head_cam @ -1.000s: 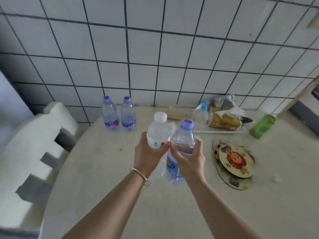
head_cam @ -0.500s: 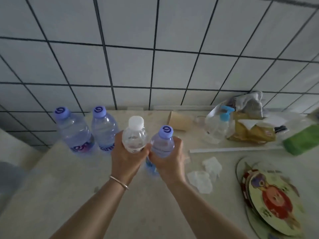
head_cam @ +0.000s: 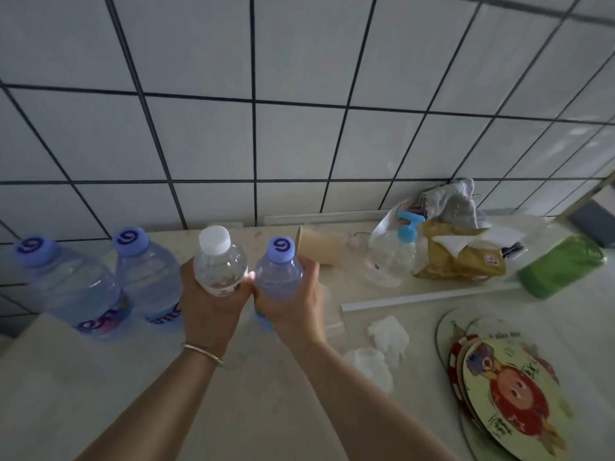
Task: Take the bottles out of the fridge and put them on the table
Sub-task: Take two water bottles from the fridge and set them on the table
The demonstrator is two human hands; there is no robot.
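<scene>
reaching out over the beige table (head_cam: pixel 100 394), the left hand (head_cam: pixel 208 307) grips a white-capped bottle (head_cam: pixel 219 261) and the right hand (head_cam: pixel 293 307) grips a purple-capped bottle (head_cam: pixel 278 271), fingers curled round each; both bottles are upright and side by side, thumbs nearly touching. whether their bases touch the tabletop cannot be told. a thin bracelet (head_cam: pixel 203 352) circles the left wrist. just left stand two more purple-capped bottles (head_cam: pixel 146 277), close together. to the right lie crumpled tissues (head_cam: pixel 387 334) and stacked cartoon coasters (head_cam: pixel 506 397). farther back sit a paper cup (head_cam: pixel 319 244), a pump bottle (head_cam: pixel 396 257), a tissue pack (head_cam: pixel 462 257) and a green container (head_cam: pixel 562 266) near the tiled wall (head_cam: pixel 299 111).
</scene>
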